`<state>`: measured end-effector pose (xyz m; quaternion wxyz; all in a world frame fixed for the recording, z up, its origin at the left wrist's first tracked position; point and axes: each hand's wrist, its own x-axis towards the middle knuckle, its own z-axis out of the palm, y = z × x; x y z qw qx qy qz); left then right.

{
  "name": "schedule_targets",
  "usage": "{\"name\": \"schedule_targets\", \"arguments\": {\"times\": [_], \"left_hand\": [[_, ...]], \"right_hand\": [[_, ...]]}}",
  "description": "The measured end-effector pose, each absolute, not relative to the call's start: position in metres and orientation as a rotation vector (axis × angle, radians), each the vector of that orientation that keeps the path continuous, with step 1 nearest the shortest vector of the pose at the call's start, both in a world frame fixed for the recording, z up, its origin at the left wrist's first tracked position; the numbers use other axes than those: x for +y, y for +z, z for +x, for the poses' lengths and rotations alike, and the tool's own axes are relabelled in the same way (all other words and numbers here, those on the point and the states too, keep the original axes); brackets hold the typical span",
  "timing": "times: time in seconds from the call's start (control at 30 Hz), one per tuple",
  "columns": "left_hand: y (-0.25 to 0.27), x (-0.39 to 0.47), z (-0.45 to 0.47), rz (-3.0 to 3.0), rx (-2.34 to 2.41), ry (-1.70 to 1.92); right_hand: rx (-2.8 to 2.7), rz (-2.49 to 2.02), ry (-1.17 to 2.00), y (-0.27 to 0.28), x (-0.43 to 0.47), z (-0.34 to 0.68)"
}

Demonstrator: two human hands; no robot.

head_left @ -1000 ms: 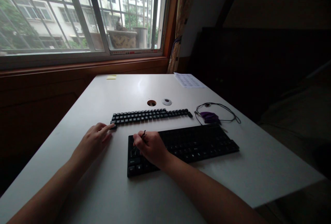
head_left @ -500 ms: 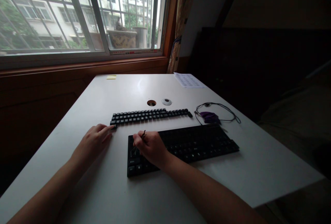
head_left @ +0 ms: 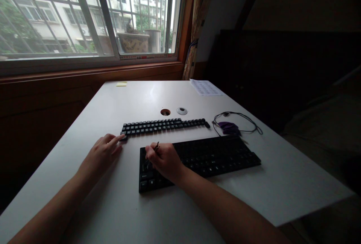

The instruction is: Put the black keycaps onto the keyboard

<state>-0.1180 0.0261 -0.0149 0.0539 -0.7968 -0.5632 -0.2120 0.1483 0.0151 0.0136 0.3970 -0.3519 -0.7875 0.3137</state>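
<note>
My left hand [head_left: 103,150] rests on the table with its index finger stretched out, the fingertip touching a black keycap at the near left end of the loose keycaps [head_left: 153,126]. These keycaps stand in rows behind the keyboard. My right hand [head_left: 164,160] is closed over the left part of the black keyboard [head_left: 217,158]. From its grip a thin brownish end of a small tool [head_left: 156,146] sticks up. Thin wire-like lines show below the fingers, but the tool's lower part is mostly hidden. Some left keys of the keyboard are covered by this hand.
A coiled black cable [head_left: 248,114] and a dark purple cloth-like item [head_left: 229,128] lie behind the keyboard's right end. Farther back are a round cable hole [head_left: 165,112], its grey cover [head_left: 182,111], a printed sheet [head_left: 206,87] and a yellow note [head_left: 121,84].
My left index finger has shifted slightly at the keycap on the row's near left end, and more of that keycap shows. The right hand and keyboard stay almost still.
</note>
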Motion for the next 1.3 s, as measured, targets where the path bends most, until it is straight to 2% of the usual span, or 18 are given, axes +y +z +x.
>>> {"name": "schedule_targets", "arguments": {"times": [0.33,0.5,1.07,1.3], "left_hand": [[-0.006,0.023,-0.115,-2.338,-2.161,-1.051],[-0.001,0.022,-0.116,-2.253,-2.300,-1.087],[-0.001,0.024,-0.115,-2.253,-2.279,-0.979],[0.004,0.021,-0.113,-2.246,-2.144,-1.064]], "right_hand": [[-1.999,-0.882,0.787,0.014,0.015,0.148],[-2.000,-0.889,0.792,0.014,0.015,0.148],[-1.989,-0.887,0.807,0.012,0.015,0.148],[-1.862,-0.959,0.727,0.018,0.014,0.149]]}}
